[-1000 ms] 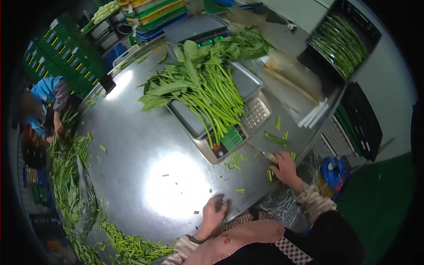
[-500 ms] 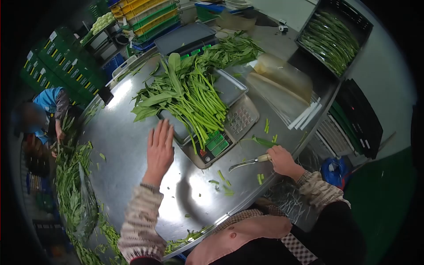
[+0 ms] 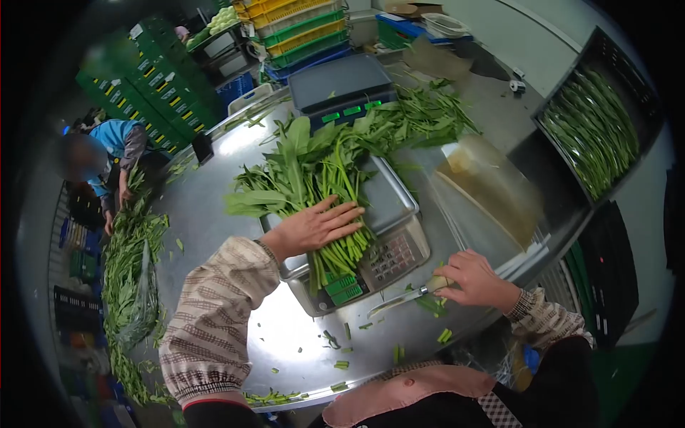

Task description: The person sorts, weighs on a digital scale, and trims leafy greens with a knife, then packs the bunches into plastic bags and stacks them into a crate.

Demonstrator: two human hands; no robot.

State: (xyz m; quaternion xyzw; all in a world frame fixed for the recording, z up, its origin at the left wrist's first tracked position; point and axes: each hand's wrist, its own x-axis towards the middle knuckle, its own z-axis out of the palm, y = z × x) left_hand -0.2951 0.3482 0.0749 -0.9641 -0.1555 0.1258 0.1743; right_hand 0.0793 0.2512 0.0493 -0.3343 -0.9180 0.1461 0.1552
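A bunch of leafy greens with long stems [image 3: 346,258] lies across the tray of a digital scale [image 3: 399,260]; the stem ends cover part of its display. My left hand [image 3: 317,227] rests on top of the stems, fingers stretched out and a little apart, its thumb hidden. My right hand [image 3: 469,279] is closed round the light handle of a small knife [image 3: 397,303], whose curved blade points left, just above the metal table [image 3: 207,214]. A loose green leaf and cut stem bits [image 3: 444,335] lie beneath and near the knife.
A second scale [image 3: 339,82] stands behind, beside more loose greens [image 3: 432,114]. Clear plastic bags [image 3: 492,189] lie at right, below a black crate of bagged greens [image 3: 592,132]. At far left a person [image 3: 118,139] handles a heap of greens [image 3: 128,285].
My left hand has moved from beside the scale onto the stems. The right hand keeps the knife near the table's front edge. The head view has shifted slightly.
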